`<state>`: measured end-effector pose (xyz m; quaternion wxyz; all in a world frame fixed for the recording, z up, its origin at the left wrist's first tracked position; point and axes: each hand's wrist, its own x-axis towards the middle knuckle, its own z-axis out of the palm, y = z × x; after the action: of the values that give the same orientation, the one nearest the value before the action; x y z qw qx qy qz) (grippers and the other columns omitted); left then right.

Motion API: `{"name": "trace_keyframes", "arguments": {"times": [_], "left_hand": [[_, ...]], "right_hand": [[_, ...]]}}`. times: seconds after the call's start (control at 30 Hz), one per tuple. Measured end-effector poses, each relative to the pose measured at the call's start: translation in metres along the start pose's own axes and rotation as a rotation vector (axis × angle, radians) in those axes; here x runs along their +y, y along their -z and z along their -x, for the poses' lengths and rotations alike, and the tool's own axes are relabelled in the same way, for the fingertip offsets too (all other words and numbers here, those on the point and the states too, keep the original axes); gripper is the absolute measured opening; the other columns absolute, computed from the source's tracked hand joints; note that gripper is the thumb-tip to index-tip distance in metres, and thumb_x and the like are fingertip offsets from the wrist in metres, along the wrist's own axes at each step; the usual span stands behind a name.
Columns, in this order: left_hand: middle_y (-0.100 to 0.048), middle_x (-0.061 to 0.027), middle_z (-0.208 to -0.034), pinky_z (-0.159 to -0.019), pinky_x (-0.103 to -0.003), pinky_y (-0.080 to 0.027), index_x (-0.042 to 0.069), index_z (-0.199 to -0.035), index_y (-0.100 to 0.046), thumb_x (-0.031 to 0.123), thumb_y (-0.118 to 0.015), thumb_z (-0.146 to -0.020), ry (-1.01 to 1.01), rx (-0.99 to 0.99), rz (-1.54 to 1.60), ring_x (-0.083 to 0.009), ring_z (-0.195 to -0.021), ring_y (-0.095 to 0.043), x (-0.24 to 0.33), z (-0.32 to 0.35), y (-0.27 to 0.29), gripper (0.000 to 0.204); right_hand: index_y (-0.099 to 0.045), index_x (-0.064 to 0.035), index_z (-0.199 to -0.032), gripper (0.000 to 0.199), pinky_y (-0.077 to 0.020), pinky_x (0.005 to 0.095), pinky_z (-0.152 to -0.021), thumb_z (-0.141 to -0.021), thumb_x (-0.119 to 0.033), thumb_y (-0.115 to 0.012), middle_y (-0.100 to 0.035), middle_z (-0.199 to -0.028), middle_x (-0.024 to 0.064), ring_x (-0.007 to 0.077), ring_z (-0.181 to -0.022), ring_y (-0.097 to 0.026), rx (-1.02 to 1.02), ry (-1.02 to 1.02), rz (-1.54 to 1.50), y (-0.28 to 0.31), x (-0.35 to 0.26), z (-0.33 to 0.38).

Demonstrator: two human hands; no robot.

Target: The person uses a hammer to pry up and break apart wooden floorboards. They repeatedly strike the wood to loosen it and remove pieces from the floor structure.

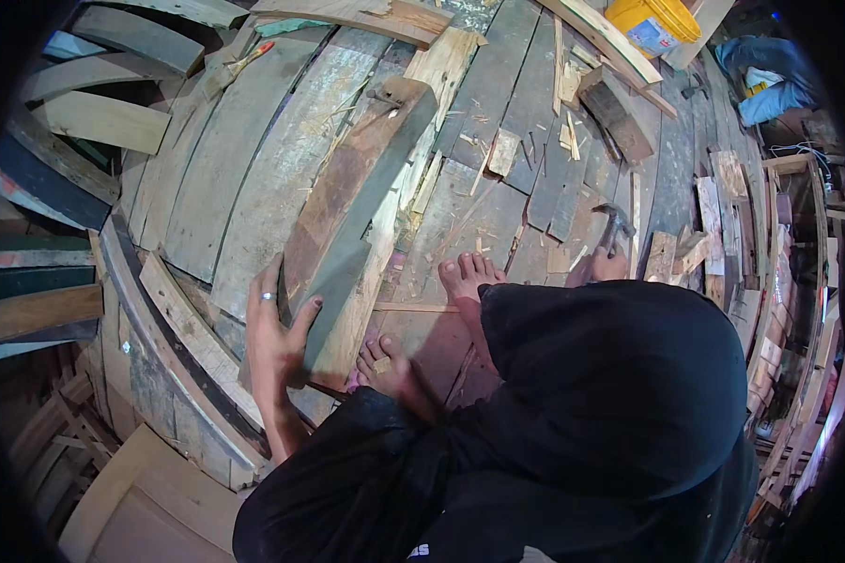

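Note:
A thick reddish-brown wooden beam (347, 188) lies lengthwise in front of me, with a nail-like metal piece (385, 99) near its far end. At its near end my left hand (274, 328), with a ring on one finger, grips the beam, thumb over the top and fingers along the left side. Under the beam runs a pale, rough-edged plank (377, 253). To the right, low over the floorboards, my right hand (608, 266) is closed around the handle of a claw hammer (614, 221). My sleeve and knee partly hide that hand.
My bare feet (465, 280) stand between beam and hammer. Wood chips, nails and a short wooden block (616, 117) litter the floorboards. A yellow bucket (655, 26) stands at the far right. Curved timbers (103, 120) stack at left; a paintbrush (239, 66) lies beyond them.

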<state>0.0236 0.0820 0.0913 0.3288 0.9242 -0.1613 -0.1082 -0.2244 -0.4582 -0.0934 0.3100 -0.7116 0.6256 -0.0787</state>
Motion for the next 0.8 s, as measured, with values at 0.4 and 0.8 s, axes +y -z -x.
{"name": "trace_keyframes", "arguments": {"times": [0.4, 0.8], "left_hand": [[-0.057, -0.0293, -0.151, -0.117, -0.047, -0.043, 0.002, -0.155, -0.053, 0.035, -0.064, -0.105, 0.031, -0.045, -0.071, -0.0469, -0.14, -0.055, -0.037, -0.042, 0.016, 0.061], [-0.051, -0.0287, -0.157, -0.114, -0.052, -0.046, 0.009, -0.16, -0.046, 0.034, -0.09, -0.078, -0.101, 0.036, -0.309, -0.0466, -0.14, -0.054, -0.052, -0.053, -0.02, 0.096]], "right_hand": [[-0.06, -0.002, -0.115, 0.02, -0.0369, 0.0285, -0.049, -0.106, -0.02, -0.06, -0.051, -0.077, 0.0007, 0.0096, -0.055, -0.046, -0.384, -0.027, -0.762, 0.011, -0.099, 0.048], [-0.053, 0.0021, -0.146, 0.042, -0.05, 0.0314, -0.055, -0.113, -0.025, -0.052, -0.065, -0.1, 0.0097, 0.0127, -0.059, -0.058, -0.778, 0.201, -0.833, 0.001, -0.167, 0.091]]}}
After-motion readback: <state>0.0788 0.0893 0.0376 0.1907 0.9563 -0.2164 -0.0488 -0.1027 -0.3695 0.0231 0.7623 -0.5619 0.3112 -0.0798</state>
